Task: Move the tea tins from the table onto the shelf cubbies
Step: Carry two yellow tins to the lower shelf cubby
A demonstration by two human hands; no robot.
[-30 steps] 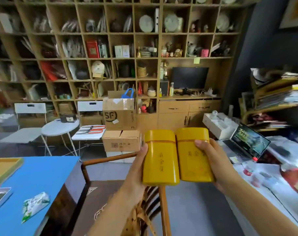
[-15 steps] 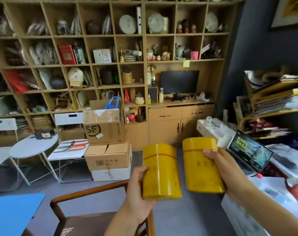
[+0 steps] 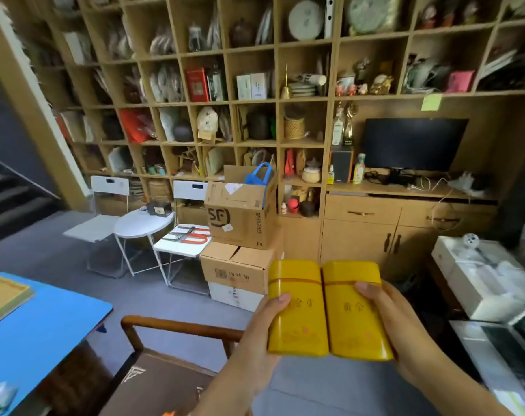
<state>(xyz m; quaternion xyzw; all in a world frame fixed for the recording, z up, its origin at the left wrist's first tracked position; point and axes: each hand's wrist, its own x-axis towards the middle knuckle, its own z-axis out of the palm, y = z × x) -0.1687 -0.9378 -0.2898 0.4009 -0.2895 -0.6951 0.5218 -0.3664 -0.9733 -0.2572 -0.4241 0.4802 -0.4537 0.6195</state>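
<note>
Tins first: your left hand [image 3: 262,334] grips the left yellow tea tin [image 3: 297,310], thumb across its front face, and your right hand [image 3: 396,328] grips the right yellow tea tin [image 3: 355,313] the same way. You hold both tins upright in the air in front of you, their sides touching, lids up, with faint lettering on their fronts.

Below your wrists is a wooden armchair [image 3: 177,328], its curved top rail just left of your left forearm. At your far left sits the blue table [image 3: 45,325] with a flat tray [image 3: 3,295] on its edge.

Further out, on the grey floor, cardboard boxes [image 3: 240,235] are stacked, the top one marked SF with a blue bag handle sticking out. Left of them stand two white folding chairs and a small round white table [image 3: 142,223].

Against the back wall, the wooden shelf cubbies [image 3: 277,100] are crowded with tea ware, boxes and packets, and a dark monitor [image 3: 414,144] stands on the cabinet to the right.
</note>
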